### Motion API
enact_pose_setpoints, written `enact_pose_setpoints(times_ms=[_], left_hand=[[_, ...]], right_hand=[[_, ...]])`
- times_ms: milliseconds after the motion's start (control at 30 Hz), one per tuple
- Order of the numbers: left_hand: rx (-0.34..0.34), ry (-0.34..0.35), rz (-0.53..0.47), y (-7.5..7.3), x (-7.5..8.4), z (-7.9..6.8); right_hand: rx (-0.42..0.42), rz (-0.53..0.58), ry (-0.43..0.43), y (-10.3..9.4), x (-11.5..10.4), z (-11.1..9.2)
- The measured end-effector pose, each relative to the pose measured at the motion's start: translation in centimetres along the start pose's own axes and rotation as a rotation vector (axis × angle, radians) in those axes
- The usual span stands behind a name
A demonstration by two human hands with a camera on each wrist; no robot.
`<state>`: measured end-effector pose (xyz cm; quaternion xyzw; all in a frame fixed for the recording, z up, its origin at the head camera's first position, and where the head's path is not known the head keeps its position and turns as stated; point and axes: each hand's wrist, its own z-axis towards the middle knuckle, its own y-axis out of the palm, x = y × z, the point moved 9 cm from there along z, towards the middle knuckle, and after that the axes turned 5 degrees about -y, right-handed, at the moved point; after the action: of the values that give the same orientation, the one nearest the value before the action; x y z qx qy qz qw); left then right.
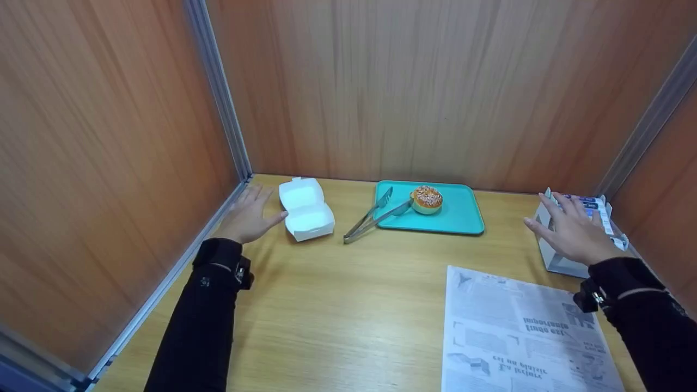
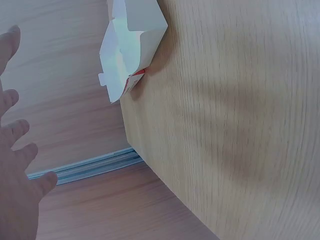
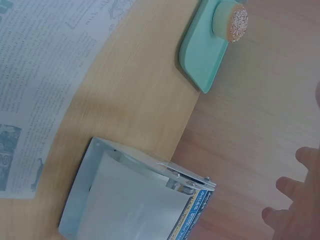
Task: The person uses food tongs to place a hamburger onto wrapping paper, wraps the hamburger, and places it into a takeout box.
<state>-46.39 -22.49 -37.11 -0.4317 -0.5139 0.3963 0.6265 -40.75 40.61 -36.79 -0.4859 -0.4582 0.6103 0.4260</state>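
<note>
Tongs (image 1: pixel 373 224) lay half on the table (image 1: pixel 337 305), their parted tips over the tray (image 1: pixel 463 218), one close beside the bun (image 1: pixel 427 200); whether it touched was unclear. The left hand (image 1: pixel 245 215) hung above the table near the box (image 1: pixel 309 218), fingers spread wide and holding nothing. That box stood with its lid folded back and its inside bare, left of the tongs. The right hand (image 1: pixel 578 228) hovered by the holder (image 1: pixel 555 261) of packs (image 1: pixel 588 204), its fingers likewise spread and gripping nothing. Paper (image 1: pixel 501 326) lay flat in front of the holder, its print upside down from the wearer's side.

As a judgement, the step in hand looked like a free-handed pause, with nothing picked up: the bun sat on the tray and the box had nothing in it. Any next move would have called for lowering a hand and closing its fingers; for the tongs, a grip round both arms, well back from the bun.
</note>
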Motion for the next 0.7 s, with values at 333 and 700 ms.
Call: enact_pose_setpoints(times_ms=[333,700], left_hand=[[-0.048,0.017,-0.111,1.8,2.1,-0.2],[-0.121,0.27,-0.247,5.7,11.9,-1.9]], right_hand=[[0.018,-0.009,-0.036,0.0,-0.5,-1.2],[0.001,0.024,-0.099,1.0,-2.8,-4.5]])
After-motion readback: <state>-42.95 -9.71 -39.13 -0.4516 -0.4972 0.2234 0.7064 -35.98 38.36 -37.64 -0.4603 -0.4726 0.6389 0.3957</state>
